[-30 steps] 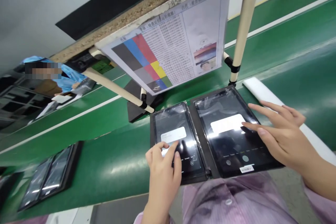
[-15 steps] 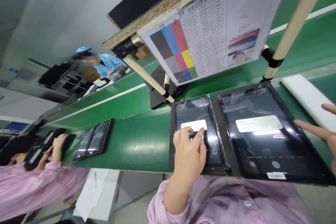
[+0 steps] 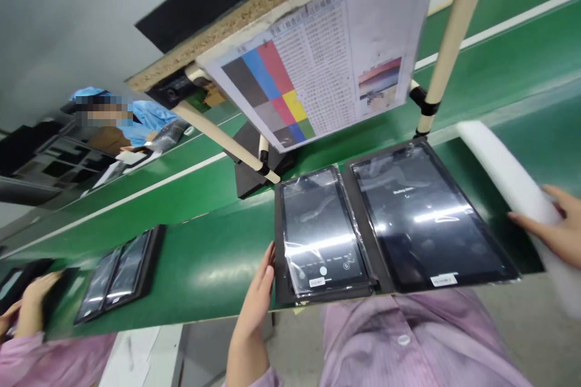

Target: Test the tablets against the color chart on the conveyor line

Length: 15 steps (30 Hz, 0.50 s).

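Two tablets lie side by side on dark pads at the bench's near edge. On the smaller left tablet (image 3: 318, 224), a round white button shows low on a dark screen. The larger right tablet (image 3: 422, 217) shows small text like "Shutting down" with a spinner. My left hand (image 3: 256, 296) is open, its fingers stretched along the left edge of the dark pad (image 3: 280, 254). To the right of the larger tablet, my right hand (image 3: 556, 227) reaches across a white slab (image 3: 494, 163), fingers apart. Whether it touches the slab, I cannot tell.
A board with a printed colour chart (image 3: 308, 60) hangs on a pipe frame (image 3: 449, 48) behind the tablets. Further left on the green bench (image 3: 209, 260) lies another pair of tablets (image 3: 118, 272). A co-worker's hands (image 3: 36, 296) are beyond them. Another person (image 3: 145, 124) sits across.
My left hand has left the smaller tablet's screen for the pad's left side. White pop-up boxes have gone from both screens. My right hand's finger is farther from the larger tablet; the view has shifted.
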Motion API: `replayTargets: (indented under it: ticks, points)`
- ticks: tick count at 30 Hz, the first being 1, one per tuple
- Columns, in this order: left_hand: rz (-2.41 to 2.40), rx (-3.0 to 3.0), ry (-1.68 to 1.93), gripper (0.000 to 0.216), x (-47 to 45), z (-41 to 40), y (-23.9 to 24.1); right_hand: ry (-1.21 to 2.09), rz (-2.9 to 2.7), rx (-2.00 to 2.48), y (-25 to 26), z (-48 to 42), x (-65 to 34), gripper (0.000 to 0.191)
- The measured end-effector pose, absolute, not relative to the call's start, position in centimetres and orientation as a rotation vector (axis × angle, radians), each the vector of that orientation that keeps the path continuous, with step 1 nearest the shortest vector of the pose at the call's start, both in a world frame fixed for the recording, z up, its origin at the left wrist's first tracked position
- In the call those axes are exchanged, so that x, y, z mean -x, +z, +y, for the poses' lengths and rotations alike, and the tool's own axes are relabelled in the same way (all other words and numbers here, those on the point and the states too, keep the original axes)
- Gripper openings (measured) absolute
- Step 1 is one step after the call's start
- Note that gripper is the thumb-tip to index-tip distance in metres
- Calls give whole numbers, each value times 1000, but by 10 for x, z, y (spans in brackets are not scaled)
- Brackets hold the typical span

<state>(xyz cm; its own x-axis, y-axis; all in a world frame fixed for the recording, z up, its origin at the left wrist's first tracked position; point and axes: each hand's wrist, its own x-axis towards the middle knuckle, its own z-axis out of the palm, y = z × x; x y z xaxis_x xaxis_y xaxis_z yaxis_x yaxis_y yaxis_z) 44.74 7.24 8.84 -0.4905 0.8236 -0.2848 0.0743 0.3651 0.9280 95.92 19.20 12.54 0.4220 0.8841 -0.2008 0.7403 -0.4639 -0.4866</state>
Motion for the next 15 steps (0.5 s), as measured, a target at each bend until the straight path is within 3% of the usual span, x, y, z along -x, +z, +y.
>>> replayTargets:
  ticks: [3,7,11,15]
  points:
    - [1706,-605,1288,66,-462,61,60,996,-1112,1983,143,191,-930,60]
    - [1608,-415,1449,49,-474,57,35,1330,-1141,1632,137,187,-897,56]
    - [1533,-311,1520,36,-474,57,27,1378,-1165,1559,124,170,-881,57]
    - [1438,-323,1522,38,-481,44,33,1250,-1216,1559,117,145,-886,54]
